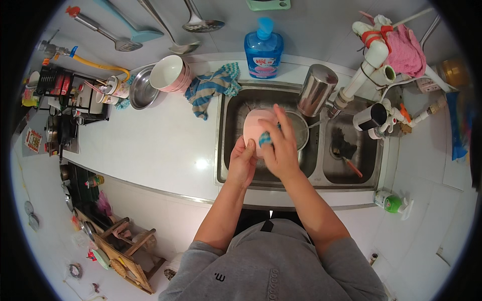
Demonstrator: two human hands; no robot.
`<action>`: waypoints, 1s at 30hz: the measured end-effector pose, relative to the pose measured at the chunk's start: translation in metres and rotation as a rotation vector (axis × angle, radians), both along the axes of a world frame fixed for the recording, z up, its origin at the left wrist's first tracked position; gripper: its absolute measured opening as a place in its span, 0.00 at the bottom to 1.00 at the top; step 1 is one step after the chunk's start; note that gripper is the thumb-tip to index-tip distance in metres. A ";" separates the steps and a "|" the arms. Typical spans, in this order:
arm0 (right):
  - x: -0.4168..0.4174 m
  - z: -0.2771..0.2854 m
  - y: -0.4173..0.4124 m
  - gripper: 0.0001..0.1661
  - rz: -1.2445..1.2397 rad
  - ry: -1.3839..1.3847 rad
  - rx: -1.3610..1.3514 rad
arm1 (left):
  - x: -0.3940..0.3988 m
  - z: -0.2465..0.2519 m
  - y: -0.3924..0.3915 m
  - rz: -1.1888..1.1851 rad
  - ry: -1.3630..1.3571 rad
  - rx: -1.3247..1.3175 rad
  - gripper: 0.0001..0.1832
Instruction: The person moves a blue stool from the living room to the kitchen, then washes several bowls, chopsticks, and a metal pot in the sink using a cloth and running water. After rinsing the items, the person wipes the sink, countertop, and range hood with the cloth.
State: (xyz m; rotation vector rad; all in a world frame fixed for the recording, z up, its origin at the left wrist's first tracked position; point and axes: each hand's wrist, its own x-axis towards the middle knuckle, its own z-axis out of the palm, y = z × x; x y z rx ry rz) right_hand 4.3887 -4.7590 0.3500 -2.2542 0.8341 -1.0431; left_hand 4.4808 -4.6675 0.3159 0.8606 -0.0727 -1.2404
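A pink bowl [251, 126] is held on its side above the larger basin of a stainless steel double sink [269, 183]. My left hand [241, 161] grips its near edge, thumb on the outer wall. My right hand [280, 150] presses a blue striped cloth [265, 139] against the bowl, mostly covered by the fingers. Below and to the right, partly behind my right hand, a round metal bowl [302, 129] sits in the basin. A thin stream of water [315, 124] runs toward it from the tap side.
Stacked bowls [167, 73], a metal basin [145, 88] and striped rags [211, 86] lie left of the sink. A blue soap bottle [263, 52] stands behind it. White pipes [356, 82] and a steel cylinder [318, 90] rise at the right. A red-handled brush [348, 158] lies in the smaller basin.
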 end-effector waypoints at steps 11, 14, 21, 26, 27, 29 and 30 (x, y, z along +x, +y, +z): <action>-0.005 -0.065 -0.011 0.21 -0.108 -0.145 0.570 | -0.004 -0.010 0.003 0.057 0.016 0.030 0.20; -0.006 -0.033 -0.001 0.21 -0.024 -0.011 0.306 | 0.006 -0.017 0.003 -0.012 -0.032 0.069 0.20; -0.006 -0.051 -0.016 0.18 0.001 -0.126 0.593 | -0.009 -0.010 -0.003 0.197 0.212 0.045 0.18; -0.023 -0.049 -0.007 0.18 0.008 -0.022 0.473 | -0.008 -0.015 -0.002 0.090 0.227 0.057 0.17; -0.021 -0.043 -0.008 0.19 0.012 -0.057 0.468 | -0.007 -0.016 -0.003 0.039 0.142 0.079 0.17; -0.015 -0.026 -0.009 0.21 0.018 -0.129 0.457 | -0.010 -0.022 -0.004 -0.063 -0.029 0.124 0.15; -0.014 -0.019 -0.006 0.21 0.069 -0.027 0.306 | -0.013 -0.023 -0.007 -0.094 -0.180 0.140 0.12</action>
